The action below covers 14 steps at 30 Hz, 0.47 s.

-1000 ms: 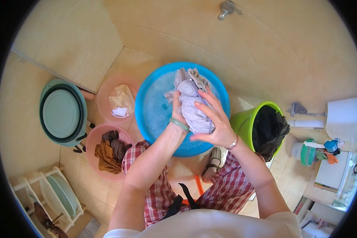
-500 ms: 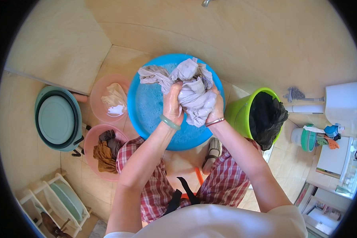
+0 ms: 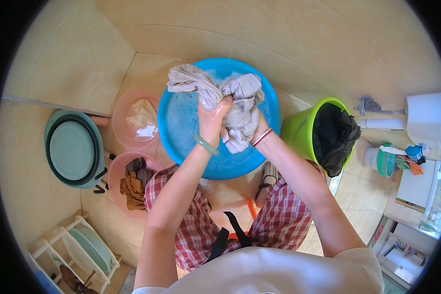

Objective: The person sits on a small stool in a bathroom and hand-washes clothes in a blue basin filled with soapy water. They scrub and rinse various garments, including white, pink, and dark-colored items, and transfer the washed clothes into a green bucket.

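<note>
A bunched, wet, pale grey garment [image 3: 243, 93] is held up over a round blue basin [image 3: 168, 139] of sudsy water. My left hand [image 3: 212, 120], below a green bangle, is closed around the cloth, its thumb pressed across the folds. One part of the garment flops out to the left beyond that hand, over the basin's far left rim. My right hand [image 3: 259, 126], with a silver bangle at the wrist, grips the cloth's right side; its fingers are mostly hidden behind the fabric. What kind of garment it is does not show.
To the right stands a lime green bucket [image 3: 298, 128] with dark cloth [image 3: 334, 139]. Two pink basins sit left, one with pale cloth [image 3: 143, 117], the other with brown cloth [image 3: 132, 188]. A folded teal basin [image 3: 72, 151] leans by the left wall; a white rack [image 3: 85, 250] is nearer.
The left hand has turned and shifted slightly left with its part of the cloth, which now stands higher at the far left. The right hand has moved slightly left and down, keeping its grip.
</note>
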Motion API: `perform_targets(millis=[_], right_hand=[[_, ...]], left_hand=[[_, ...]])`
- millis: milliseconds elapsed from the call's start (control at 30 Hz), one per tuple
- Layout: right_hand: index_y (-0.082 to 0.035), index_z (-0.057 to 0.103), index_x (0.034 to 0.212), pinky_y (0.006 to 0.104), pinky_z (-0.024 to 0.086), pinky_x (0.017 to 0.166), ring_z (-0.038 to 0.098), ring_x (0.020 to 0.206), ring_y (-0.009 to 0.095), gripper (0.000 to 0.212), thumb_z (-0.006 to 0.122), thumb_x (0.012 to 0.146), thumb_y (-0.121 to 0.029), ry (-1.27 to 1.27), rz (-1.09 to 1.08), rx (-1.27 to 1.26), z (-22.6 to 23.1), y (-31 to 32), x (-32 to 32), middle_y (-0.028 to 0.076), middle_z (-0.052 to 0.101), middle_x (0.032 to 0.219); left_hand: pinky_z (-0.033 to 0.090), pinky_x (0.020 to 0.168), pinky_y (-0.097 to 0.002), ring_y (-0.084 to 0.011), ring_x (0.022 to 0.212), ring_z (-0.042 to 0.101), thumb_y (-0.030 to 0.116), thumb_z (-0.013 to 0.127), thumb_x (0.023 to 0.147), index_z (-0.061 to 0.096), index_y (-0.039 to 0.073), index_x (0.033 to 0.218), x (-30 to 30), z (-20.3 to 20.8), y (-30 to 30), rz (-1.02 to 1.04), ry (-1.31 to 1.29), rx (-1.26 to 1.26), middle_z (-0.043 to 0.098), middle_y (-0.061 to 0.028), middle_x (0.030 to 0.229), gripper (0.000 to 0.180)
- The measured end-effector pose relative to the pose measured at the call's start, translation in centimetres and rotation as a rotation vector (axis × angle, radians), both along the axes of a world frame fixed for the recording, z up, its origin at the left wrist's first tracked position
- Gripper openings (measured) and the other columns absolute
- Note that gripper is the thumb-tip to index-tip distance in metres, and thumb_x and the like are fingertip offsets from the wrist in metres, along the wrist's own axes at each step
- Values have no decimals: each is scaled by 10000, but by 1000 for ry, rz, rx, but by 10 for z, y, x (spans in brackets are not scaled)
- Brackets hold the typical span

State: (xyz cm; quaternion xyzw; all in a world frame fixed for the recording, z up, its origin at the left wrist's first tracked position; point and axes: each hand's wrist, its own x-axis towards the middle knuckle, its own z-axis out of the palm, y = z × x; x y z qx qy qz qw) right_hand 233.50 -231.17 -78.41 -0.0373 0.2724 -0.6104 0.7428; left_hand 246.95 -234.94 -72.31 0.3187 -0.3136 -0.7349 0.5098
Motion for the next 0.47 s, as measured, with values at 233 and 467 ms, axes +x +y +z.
perform_targets(millis=[233,467], right_hand=[[-40,471,1338,384,466,1011,579,1158,218,526,417,1027,-462,341,-113,244,69,-3,18,121,584,1278],[-146,164,1542,454,266,1151,264,1429,349,1004,676,818,-616,1581,-73,-664,82,11,17,187,237,1541]], left_hand=[[511,926,-375,-240,1032,643,269,629,916,580,28,1221,10,-6,-17,0,290,308,656,-96,1145,392],[478,995,-506,-362,1149,597,486,435,949,511,45,1345,18,-28,-28,-112,605,589,604,-164,1285,597]])
